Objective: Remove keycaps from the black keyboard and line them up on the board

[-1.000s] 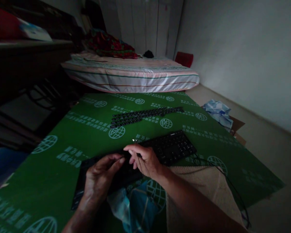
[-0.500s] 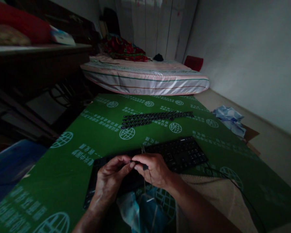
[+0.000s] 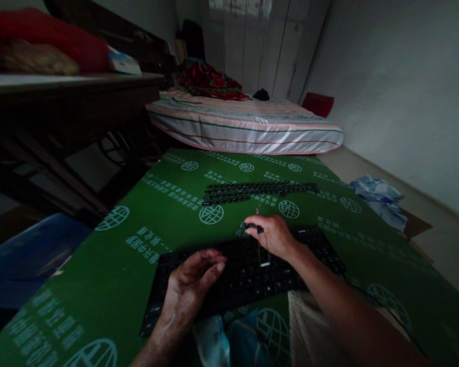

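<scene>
My right hand (image 3: 273,233) is raised above the back edge of a black keyboard (image 3: 248,278). Its fingers close on a wire keycap puller (image 3: 265,263), whose wire loop hangs below the hand. A small black keycap (image 3: 247,226) appears at the fingertips, though it is dim. My left hand (image 3: 193,278) hovers over the keyboard's left part, thumb and fingers apart, with nothing in it. Beyond the keyboard, several loose black keycaps (image 3: 229,192) lie in rows on the green board (image 3: 137,275).
A blue cloth (image 3: 214,339) and a beige cloth (image 3: 309,326) lie at the near edge. The keyboard's cable (image 3: 382,300) runs off to the right. A striped bed (image 3: 248,130) stands behind the board, a dark table (image 3: 110,84) at left, and crumpled fabric (image 3: 378,196) on the right.
My hands have parted: the right one moved forward and right, away from the left, carrying the keycap puller. The left fingers have let go. The camera view has shifted slightly left.
</scene>
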### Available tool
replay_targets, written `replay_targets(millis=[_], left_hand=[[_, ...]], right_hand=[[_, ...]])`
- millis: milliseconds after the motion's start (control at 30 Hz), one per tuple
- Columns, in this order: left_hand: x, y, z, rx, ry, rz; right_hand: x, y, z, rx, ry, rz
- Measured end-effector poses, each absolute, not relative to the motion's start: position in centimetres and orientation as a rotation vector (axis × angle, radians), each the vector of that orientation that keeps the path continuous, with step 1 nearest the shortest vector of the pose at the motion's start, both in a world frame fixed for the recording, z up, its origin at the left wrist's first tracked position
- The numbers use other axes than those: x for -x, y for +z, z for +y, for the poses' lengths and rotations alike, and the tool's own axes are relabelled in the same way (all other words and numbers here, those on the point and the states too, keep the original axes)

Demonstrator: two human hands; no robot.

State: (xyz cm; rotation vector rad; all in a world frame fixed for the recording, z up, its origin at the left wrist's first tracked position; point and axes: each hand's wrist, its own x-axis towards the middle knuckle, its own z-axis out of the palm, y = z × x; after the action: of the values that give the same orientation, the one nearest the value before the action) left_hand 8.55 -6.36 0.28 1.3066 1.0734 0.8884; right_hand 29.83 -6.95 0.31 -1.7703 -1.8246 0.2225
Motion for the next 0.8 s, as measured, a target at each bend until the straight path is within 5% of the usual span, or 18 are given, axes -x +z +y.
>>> replay_targets(millis=[233,800], left_hand=[[-8.3,-0.3,-6.2,-1.467,0.852,1.130],[-7.7,-1.3,-5.9,-1.695,0.869,1.149]], right_hand=[[-35.5,-1.3,-1.0,2.141,0.058,-1.821],[-36.1,-2.6,1.7,2.187,0.110,-1.923]])
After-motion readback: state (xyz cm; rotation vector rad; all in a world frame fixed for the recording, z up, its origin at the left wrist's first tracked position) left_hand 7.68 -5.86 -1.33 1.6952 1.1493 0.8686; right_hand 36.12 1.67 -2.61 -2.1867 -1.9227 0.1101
